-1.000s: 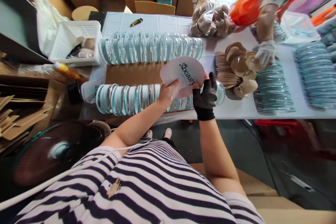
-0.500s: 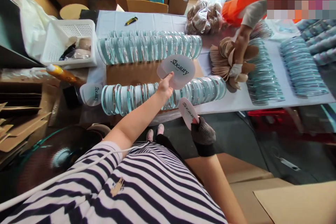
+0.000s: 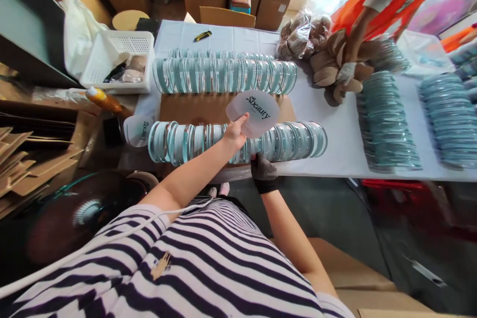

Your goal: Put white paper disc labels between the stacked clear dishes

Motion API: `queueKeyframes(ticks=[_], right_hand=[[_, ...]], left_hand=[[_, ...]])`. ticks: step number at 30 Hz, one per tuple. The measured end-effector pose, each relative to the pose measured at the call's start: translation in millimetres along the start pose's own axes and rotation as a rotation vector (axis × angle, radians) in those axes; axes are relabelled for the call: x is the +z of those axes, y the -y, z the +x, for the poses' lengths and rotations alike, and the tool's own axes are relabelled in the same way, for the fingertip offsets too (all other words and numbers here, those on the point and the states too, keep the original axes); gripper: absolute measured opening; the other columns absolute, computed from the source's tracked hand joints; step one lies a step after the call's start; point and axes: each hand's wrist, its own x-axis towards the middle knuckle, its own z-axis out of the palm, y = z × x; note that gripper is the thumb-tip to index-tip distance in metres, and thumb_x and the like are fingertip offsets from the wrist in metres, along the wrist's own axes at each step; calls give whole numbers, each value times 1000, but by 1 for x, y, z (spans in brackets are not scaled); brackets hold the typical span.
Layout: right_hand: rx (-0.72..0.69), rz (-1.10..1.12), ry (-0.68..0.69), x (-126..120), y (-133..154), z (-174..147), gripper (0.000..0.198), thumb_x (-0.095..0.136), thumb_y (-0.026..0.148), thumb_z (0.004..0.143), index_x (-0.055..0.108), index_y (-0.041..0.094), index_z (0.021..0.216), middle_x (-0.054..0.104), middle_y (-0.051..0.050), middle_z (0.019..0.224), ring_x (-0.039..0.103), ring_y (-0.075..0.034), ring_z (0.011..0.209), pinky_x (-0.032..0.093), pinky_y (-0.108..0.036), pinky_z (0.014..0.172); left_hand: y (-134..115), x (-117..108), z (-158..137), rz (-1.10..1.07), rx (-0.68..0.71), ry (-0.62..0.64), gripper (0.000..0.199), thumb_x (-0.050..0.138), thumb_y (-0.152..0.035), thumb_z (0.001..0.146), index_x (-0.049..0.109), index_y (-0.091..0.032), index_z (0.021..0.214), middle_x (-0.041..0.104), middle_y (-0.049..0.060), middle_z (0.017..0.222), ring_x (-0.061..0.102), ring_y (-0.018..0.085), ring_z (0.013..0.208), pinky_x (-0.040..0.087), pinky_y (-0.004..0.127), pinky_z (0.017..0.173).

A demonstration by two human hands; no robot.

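The left hand point(image 3: 235, 134) still pinches cards point(image 3: 255, 111), while the right hand point(image 3: 264, 171), grip unclear, now reaches the row point(image 3: 283, 141), likely inserting one.

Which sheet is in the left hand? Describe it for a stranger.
On the white tablecloth, find the nearer row of clear pieces. Near its middle, the left hand holds a pale rounded sheet lettered "beauty"; the similar sheet at the row's left end is unheld.

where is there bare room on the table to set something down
White tabletop between the right end of the near row and the first bluish stack beyond it; also the far strip between the yellow cutter and the bagged brown pieces. Crowded: around the co-worker's gloved hand, with loose brown pieces.
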Motion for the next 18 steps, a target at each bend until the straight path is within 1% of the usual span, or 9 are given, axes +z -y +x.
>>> queueKeyframes(ticks=[3,5,7,9,11,13,14,16,18], right_hand=[[1,300,186,6,0,8,32,40,30,95,64,16,113,67,-10,82,58,-16,69,39,-27,64],[0,567,379,6,-5,9,40,39,30,93,56,17,126,62,-3,71,54,-14,58,42,-25,58],[-38,724,528,1,-12,10,46,35,36,92,53,17,130,52,3,58,46,-13,46,42,-25,51],[-70,779,518,-10,-20,16,48,37,46,91,60,15,119,48,5,54,44,-13,43,41,-25,47],[-70,782,266,-27,-25,29,50,42,53,89,62,14,112,58,0,62,53,-15,51,46,-27,52],[-70,729,-128,-49,-27,45,55,40,55,90,57,14,124,69,-9,90,66,-19,76,54,-33,70],[-82,681,-291,-60,-25,51,59,38,55,92,51,15,133,69,-14,108,67,-22,94,55,-37,82],[-135,550,-461,-77,-16,57,65,38,54,92,40,14,144,58,-19,134,57,-25,124,47,-45,102],[-200,403,-509,-83,2,52,65,41,52,91,42,13,143,47,-20,146,43,-28,139,40,-50,110]], left_hand=[[3,-1,-1,22,36,2,35,68,-9,83,69,-21,116,74,6,116,64,23,120,46,45,111],[4,-1,-2,50,68,2,31,67,-10,83,70,-20,113,75,6,112,65,22,119,45,44,112],[6,0,-4,74,104,11,28,66,-10,84,71,-20,109,76,5,107,66,21,116,44,43,112],[8,1,-5,86,130,24,26,66,-10,84,72,-20,107,77,4,101,68,21,112,45,43,110],[10,3,-5,92,145,29,24,66,-8,82,72,-18,103,78,3,94,70,21,105,47,43,108],[13,4,-6,101,168,35,21,68,-7,80,73,-17,97,77,3,88,71,21,101,47,43,107],[14,4,-8,108,182,33,19,69,-7,78,73,-16,94,77,3,85,71,21,100,47,43,107],[14,1,-14,129,207,29,18,72,-7,75,74,-17,90,77,3,82,71,22,102,46,43,107],[11,-5,-22,162,226,32,19,73,-8,73,74,-18,89,77,2,83,70,23,106,46,43,108]])
